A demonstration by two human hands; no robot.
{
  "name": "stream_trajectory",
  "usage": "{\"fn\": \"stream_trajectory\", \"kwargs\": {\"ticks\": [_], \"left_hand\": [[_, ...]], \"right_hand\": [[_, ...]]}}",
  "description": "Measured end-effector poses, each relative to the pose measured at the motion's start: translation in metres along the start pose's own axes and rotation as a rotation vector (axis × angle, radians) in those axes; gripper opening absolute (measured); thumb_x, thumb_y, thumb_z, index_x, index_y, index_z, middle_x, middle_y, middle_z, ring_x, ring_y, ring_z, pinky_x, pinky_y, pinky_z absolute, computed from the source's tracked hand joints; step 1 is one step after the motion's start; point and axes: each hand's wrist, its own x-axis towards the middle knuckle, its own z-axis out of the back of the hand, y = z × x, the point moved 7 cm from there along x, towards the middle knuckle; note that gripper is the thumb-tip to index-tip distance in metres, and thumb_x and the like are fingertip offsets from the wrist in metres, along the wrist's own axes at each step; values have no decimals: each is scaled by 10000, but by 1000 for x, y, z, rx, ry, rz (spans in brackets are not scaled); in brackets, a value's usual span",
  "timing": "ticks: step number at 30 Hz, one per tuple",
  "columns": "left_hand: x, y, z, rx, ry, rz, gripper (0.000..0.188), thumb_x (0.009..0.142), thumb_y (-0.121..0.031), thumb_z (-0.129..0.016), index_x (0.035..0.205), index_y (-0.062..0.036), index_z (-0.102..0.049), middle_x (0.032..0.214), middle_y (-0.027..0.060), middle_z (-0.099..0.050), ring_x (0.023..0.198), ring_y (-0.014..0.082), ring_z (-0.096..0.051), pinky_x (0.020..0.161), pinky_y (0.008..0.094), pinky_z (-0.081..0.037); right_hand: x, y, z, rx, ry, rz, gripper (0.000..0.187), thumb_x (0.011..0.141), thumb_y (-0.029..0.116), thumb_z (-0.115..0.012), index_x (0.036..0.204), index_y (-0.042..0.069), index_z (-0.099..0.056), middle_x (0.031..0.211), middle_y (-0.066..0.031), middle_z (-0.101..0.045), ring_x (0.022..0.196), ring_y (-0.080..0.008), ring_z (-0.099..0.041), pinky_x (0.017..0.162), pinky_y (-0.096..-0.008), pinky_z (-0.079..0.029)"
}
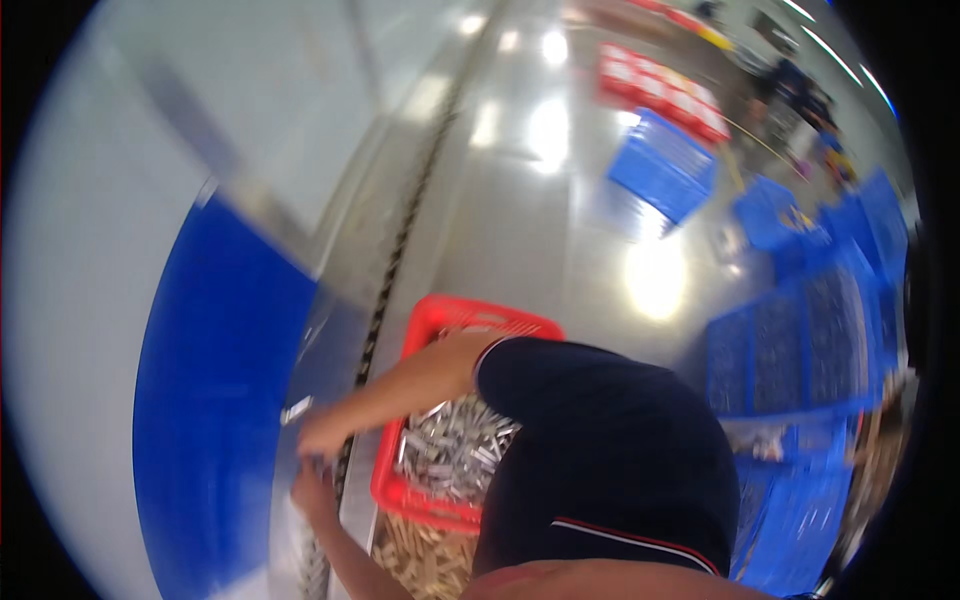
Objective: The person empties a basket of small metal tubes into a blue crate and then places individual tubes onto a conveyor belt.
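My right hand (pixel 322 434) reaches out from a navy sleeve over a red crate. Just below it in the picture is my left hand (pixel 313 490), its forearm rising from the lower edge. The two hands are close together at a metal ledge beside a dark-dashed strip (pixel 402 240). Motion smears the fingers of both, so whether they hold anything does not show. A small silvery-white piece (pixel 297 411) lies beside my right hand. Many small shiny metal pieces (pixel 455 450) fill the red crate (pixel 428 508) under my right forearm.
Tan, strip-like pieces (pixel 425 555) lie below the red crate. A blue panel (pixel 220 400) stands at the left. Blue crates (pixel 790 340) are stacked at the right, and another blue crate (pixel 660 165) stands on the shiny floor near red-and-white boxes (pixel 660 90). People (pixel 790 95) are far off.
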Motion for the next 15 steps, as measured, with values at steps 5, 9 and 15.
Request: {"fn": "stream_trajectory", "kwargs": {"ticks": [5,9,15], "left_hand": [[9,-3,32,-13,7,-94,307,829,-307,-621,1069,-129,-552,765,142,-633,657,331,-624,580,439,-483],[-53,-17,188,-427,-383,51,234,749,-166,-711,919,-63,-589,756,122,-630,629,306,-617,595,431,-484],[-103,-144,9,-253,44,-223,614,674,-260,-765,1198,-62,-513,1217,183,-520,1123,322,-501,962,421,-385]], "right_hand": [[-20,-20,0,97,21,7,363,747,305,-620,1031,78,-614,891,-153,-652,815,-343,-623,724,-457,-491],[-68,-28,73,254,-247,-16,312,772,247,-581,1037,87,-611,825,-114,-647,774,-314,-620,690,-435,-491],[-61,-15,85,140,-329,-72,411,766,232,-636,1144,98,-545,1028,-128,-587,961,-302,-569,801,-413,-462]]}}
